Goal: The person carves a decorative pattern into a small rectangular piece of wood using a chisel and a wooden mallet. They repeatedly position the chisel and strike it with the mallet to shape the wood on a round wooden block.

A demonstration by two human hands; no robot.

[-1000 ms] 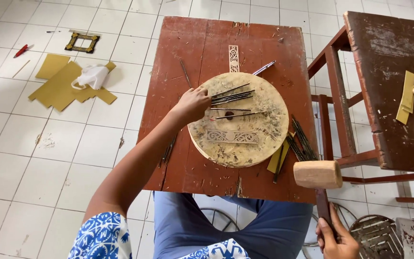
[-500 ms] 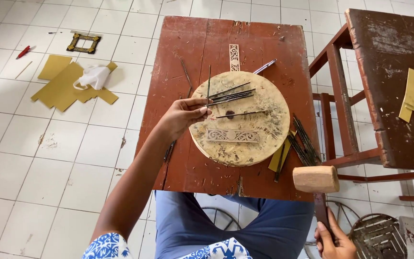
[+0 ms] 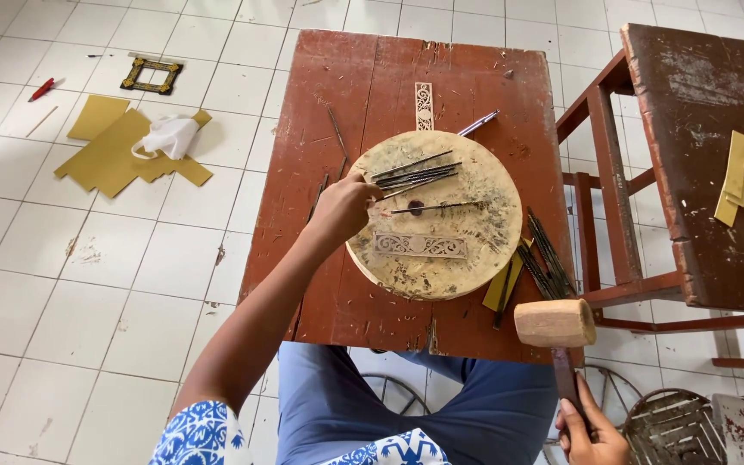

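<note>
Red-brown desk [image 3: 303, 172], scratched. Pale tan round board [image 3: 441, 258], mottled. Cream carved strip [image 3: 421, 245] with scrollwork pattern. Dark thin chisels [image 3: 415, 172]. Light wooden mallet [image 3: 554, 323], dark handle. Blue trousers [image 3: 406, 405]; blue-and-white floral sleeve [image 3: 195, 435]. White tiled floor [image 3: 62, 284]; mustard-yellow sheets [image 3: 109, 151]; red pen [image 3: 41, 89].

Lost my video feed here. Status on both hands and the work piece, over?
Left hand pinching a thin chisel on the round block. Right hand gripping the wooden mallet, off the table. Carved strip lies unobstructed.
</note>
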